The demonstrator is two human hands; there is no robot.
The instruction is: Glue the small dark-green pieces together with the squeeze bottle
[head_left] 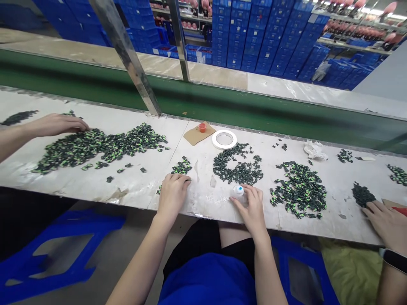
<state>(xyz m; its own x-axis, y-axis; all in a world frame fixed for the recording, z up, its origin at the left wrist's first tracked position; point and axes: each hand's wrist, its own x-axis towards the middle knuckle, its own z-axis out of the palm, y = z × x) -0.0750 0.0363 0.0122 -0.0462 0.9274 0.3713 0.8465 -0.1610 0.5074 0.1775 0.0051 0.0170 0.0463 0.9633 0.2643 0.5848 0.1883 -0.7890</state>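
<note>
- The white table (152, 173) is shared by several loose heaps; through a careless sweep of a forearm, pieces could be pushed off the near edge.
- The large green-and-black heap (79, 148), at the far left, is being touched by a co-worker's hand (68, 123); if it were spread farther right, it could be mixed with the smaller heap.
- The right-hand heap (305, 192) lies near the plain dark heap (221, 167), with only a strip of bare table between; by one nudge, the two kinds could be mingled.
- The right hand (251, 203) is curled around the small bottle (238, 190), thumb on one side and fingers on the other, just in front of the plain dark heap. Its contents cannot be told; if fluid is held, pieces could be wetted through too hard a squeeze or a tilt.
- The left hand (173, 190) is held narrow at the fingertips beside the smaller heap (182, 166).
- The tape roll (224, 147) touches or nearly touches the plain dark heap, so pieces could be dragged along if it were slid.
- A small piece (188, 179) seems to be pinched in the left fingertips; by a loose grip it could be dropped and lost among its like.
</note>
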